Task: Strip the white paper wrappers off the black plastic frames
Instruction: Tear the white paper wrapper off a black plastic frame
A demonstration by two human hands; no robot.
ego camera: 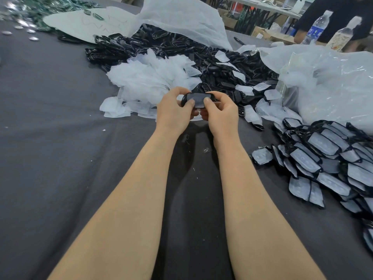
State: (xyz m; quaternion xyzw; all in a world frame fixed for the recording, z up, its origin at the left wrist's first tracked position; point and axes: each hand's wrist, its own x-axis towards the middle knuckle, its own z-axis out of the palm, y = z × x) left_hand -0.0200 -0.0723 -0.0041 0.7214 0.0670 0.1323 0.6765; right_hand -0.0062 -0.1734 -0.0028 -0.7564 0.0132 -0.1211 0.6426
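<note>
Left hand point(175, 111) and right hand point(221, 113) grip one black frame point(196, 97) (fingers point(191, 102) curled round).

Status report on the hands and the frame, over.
Left hand and right hand grip one black frame, thumbs on its wrapper. Wrapper still on. Nothing blocking.

A factory packing bench; heaped black frames point(201, 57); stock shelving point(262, 9); cardboard boxes point(260, 32).
</note>
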